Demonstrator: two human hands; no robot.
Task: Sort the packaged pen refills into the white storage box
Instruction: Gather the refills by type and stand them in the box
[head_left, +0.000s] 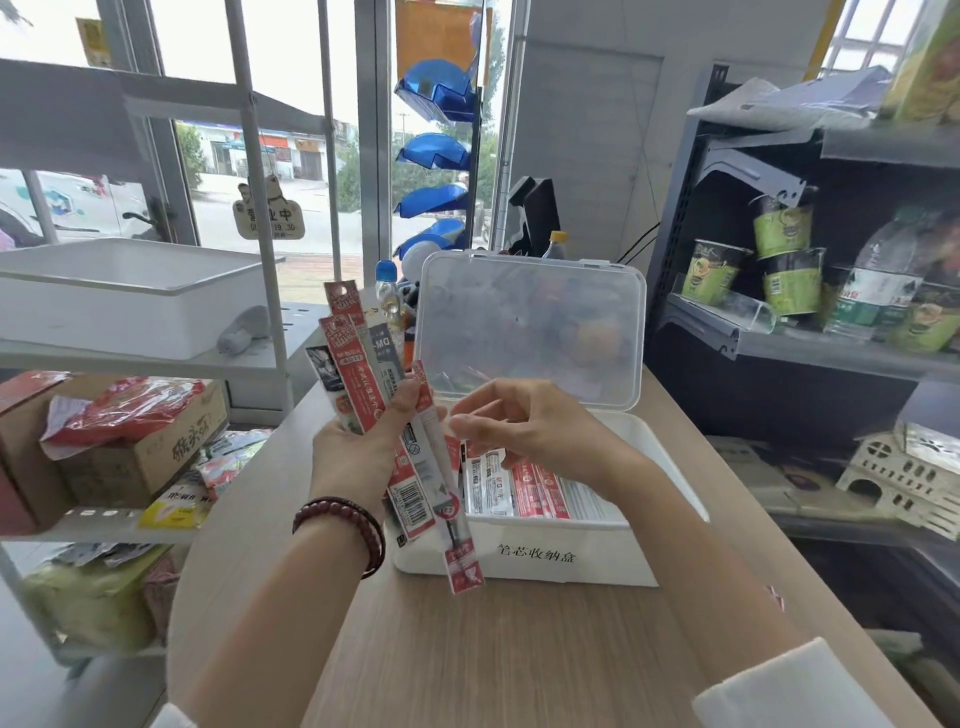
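My left hand (363, 441) grips a fanned bundle of packaged pen refills (358, 364), red, white and grey packs that stick up above it and hang down below it. One long pack (457, 540) dangles in front of the white storage box (545, 558). The box stands on the wooden table with its clear lid (530, 322) raised. Several refill packs (514, 488) lie inside it. My right hand (514, 421) hovers over the box just right of the bundle, fingers loosely curled toward it, holding nothing.
A white shelf unit on the left carries a white bin (119, 291) and a cardboard box (119, 447) with snack bags. A dark shelf on the right holds green cups (779, 260) and a water bottle (878, 275). Bare wooden tabletop (519, 649) lies in front of the box.
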